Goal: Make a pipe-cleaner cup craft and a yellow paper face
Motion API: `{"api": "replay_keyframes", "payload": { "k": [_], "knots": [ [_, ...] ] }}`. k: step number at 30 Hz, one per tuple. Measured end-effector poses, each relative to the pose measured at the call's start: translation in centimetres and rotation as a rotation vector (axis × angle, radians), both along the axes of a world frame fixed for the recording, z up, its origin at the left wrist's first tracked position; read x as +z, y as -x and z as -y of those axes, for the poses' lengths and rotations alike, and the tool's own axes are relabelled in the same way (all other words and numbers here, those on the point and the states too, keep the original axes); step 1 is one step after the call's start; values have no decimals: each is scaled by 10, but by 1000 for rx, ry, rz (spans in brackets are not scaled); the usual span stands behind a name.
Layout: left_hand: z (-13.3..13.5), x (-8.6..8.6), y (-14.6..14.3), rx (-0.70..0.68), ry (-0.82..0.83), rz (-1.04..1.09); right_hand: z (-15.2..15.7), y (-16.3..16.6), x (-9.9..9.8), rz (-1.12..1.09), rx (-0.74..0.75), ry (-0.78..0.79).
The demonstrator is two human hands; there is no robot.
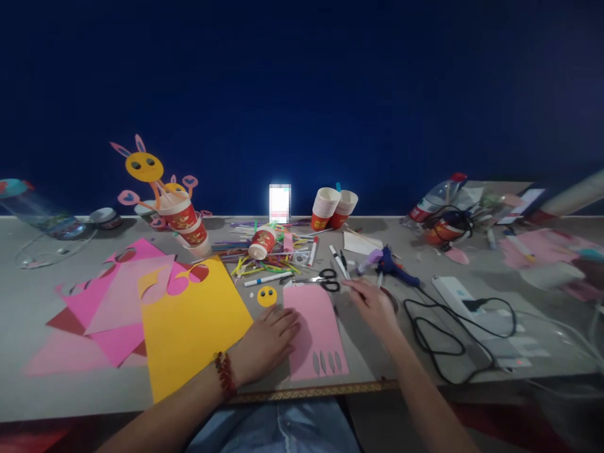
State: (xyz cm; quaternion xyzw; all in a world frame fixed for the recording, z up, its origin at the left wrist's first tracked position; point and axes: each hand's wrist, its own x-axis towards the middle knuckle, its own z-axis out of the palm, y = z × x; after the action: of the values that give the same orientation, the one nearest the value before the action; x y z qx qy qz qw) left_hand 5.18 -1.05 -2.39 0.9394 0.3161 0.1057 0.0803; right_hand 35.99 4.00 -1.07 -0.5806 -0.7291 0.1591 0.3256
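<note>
My left hand [271, 336] lies flat with its fingers stretched out, the fingertips resting on the left edge of a pink paper sheet [311, 327]. That sheet has a rounded top and several grey leaf shapes [327, 363] near its bottom edge. Just above the hand is a small yellow paper face [267, 296] with two dark eyes. My right hand [372, 305] reaches forward over the table, fingers extended, its fingertips at the lower end of a white marker [338, 259]; whether they touch is unclear. Black-handled scissors [329, 280] lie left of those fingertips.
Yellow paper [198, 333] and pink sheets lie at left, near stacked red cups [177, 217] bearing a bunny face. Pipe cleaners [240, 255] lie centrally, before paper cups [324, 207]. A blue glue gun [396, 270], black cord [419, 343] and power strip [453, 299] occupy the right.
</note>
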Motion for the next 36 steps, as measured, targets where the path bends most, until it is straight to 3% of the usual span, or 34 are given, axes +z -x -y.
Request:
{"api": "replay_keyframes", "payload": {
  "k": [4,7,9,14,21,25,31,36],
  "knots": [
    [-9,5,-12,71,-31,-30,22,-5,-7,-686,-19,89],
    [-19,2,-22,26,-73,-19,37,-4,-12,-913,-38,92],
    [-28,-4,-29,-15,-103,-29,43,-3,-15,-912,-69,57],
    [-50,-18,-46,37,-172,-89,50,7,-18,-874,-175,-67],
    [-62,-16,-54,77,-200,-113,50,25,-7,-1101,-373,-188],
    [-71,-14,-58,73,-190,-117,50,26,-4,-1243,-333,-136],
    [-58,-3,-50,61,-141,-68,64,29,-2,-1188,-281,82],
    [-42,-2,-30,-58,-77,-57,74,38,-8,-1254,-283,23]
  ]
}}
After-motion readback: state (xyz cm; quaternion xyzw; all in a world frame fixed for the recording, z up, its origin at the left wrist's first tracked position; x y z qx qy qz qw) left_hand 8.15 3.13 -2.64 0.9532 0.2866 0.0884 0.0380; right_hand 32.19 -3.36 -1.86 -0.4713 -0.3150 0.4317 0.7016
